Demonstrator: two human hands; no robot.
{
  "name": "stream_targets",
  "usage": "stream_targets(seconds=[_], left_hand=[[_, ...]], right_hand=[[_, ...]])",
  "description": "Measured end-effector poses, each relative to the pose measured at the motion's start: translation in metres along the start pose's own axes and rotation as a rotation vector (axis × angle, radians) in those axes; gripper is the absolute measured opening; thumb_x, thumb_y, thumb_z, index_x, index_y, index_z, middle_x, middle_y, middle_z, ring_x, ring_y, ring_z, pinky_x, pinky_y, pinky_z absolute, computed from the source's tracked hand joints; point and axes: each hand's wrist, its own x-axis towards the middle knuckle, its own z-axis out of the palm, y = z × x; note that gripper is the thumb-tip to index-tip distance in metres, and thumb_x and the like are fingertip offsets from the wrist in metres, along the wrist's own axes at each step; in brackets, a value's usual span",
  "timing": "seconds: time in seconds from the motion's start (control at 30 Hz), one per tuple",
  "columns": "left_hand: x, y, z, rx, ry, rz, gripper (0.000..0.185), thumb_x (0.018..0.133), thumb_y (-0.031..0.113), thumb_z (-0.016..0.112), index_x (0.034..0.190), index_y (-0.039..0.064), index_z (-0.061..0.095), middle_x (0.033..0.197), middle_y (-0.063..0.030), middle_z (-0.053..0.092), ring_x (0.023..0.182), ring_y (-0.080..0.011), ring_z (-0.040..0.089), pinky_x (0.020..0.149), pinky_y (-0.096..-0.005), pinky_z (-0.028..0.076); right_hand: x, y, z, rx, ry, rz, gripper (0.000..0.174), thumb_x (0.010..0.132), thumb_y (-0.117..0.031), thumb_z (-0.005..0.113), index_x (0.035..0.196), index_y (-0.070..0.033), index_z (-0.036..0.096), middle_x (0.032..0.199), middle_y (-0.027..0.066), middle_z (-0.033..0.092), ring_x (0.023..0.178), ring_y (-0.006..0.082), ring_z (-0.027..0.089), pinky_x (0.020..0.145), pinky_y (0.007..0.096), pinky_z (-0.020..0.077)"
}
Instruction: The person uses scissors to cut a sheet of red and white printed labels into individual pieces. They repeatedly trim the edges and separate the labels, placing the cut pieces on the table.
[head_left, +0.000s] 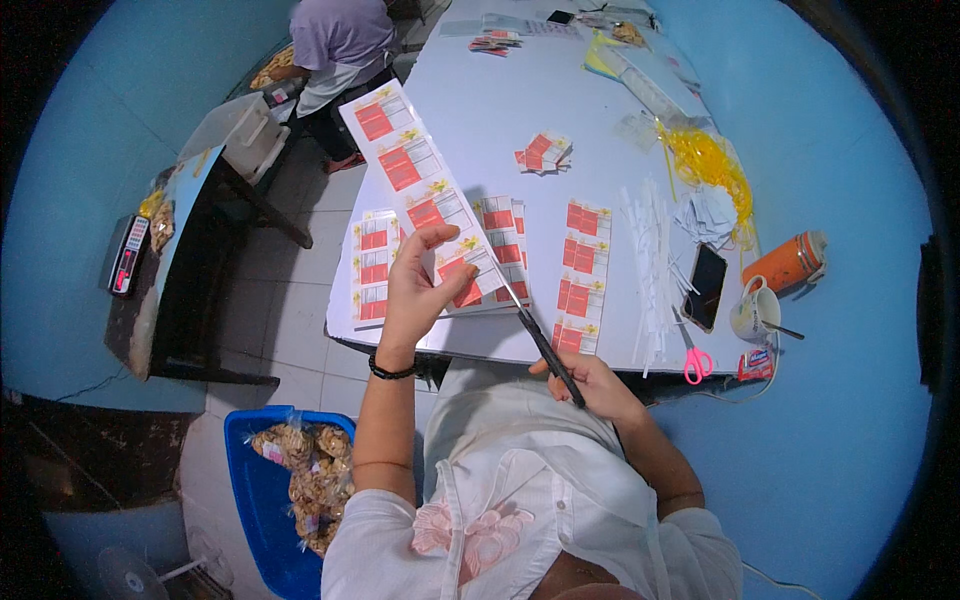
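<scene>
My left hand (420, 281) grips a long strip of printed labels (401, 166), red and white with yellow motifs, held tilted above the table. In my right hand (592, 382) is a pair of black-handled scissors (541, 341), its blades along the right edge of the strip near the bottom. Beneath the strip lie more label sheets (373, 262), partly hidden by my hand and the strip. To the right, another label strip (583, 270) lies flat. Farther up the table sits a small pile of cut labels (544, 152).
Right of the strips lie white paper trimmings (649, 277), a smartphone (705, 287), pink-handled scissors (696, 364), a mug with a spoon (754, 315), an orange tumbler (784, 264) and yellow ribbon (705, 165). A blue bin (251, 487) holds bagged goods at lower left. Another person (341, 45) works beyond.
</scene>
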Motion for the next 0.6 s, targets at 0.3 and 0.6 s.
stream_targets(seconds=[0.3, 0.6], left_hand=[[-0.002, 0.0, 0.007, 0.027, 0.0, 0.1, 0.049, 0.074, -0.001, 0.074, 0.117, -0.003, 0.051, 0.116, -0.0104, 0.055, 0.111, -0.0163, 0.052, 0.092, -0.028, 0.047], [0.0, 0.001, 0.013, 0.078, 0.024, 0.111, 0.049, 0.074, 0.001, 0.075, 0.117, -0.002, 0.052, 0.116, -0.0104, 0.055, 0.112, -0.0181, 0.052, 0.094, -0.0295, 0.045]], right_hand=[[0.002, 0.001, -0.002, 0.06, -0.038, -0.056, 0.031, 0.087, -0.011, 0.059, 0.117, -0.002, 0.057, 0.073, -0.007, 0.048, 0.066, 0.0029, 0.046, 0.061, 0.0173, 0.0354], [0.003, 0.003, 0.002, 0.078, -0.005, -0.087, 0.027, 0.089, -0.01, 0.056, 0.114, -0.002, 0.058, 0.069, -0.0062, 0.048, 0.062, 0.0034, 0.045, 0.058, 0.0177, 0.0338]])
